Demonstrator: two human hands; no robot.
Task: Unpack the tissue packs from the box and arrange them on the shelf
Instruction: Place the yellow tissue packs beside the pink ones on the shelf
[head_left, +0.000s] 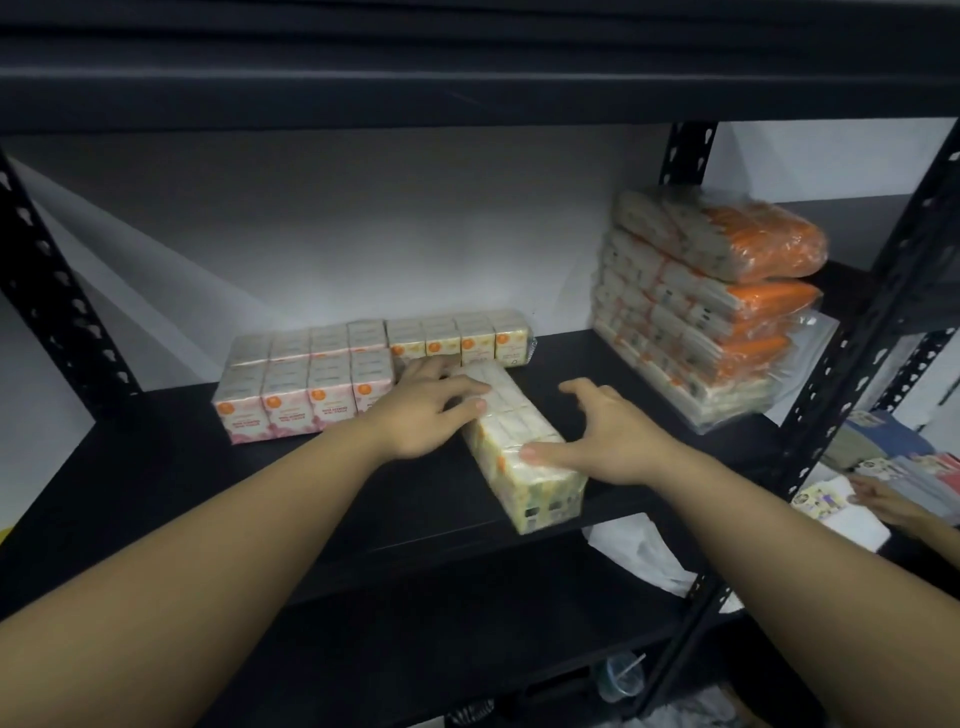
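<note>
A long yellow-and-white tissue pack (524, 457) lies on the black shelf (171, 467), pointing from the front edge toward the back. My left hand (426, 410) rests on its far end with fingers laid across the top. My right hand (608, 436) has its thumb on the pack's near top, fingers spread and lifted off its right side. Behind, a pink tissue pack (296, 384) and a yellow tissue pack (462, 338) stand in a row by the wall.
A stack of orange-wrapped tissue packs (711, 306) leans at the shelf's right end. Black slotted uprights (852, 364) frame the shelf, with another board overhead. Another person's hand (883, 499) and paper goods are at the far right. A plastic cup (621, 675) sits below.
</note>
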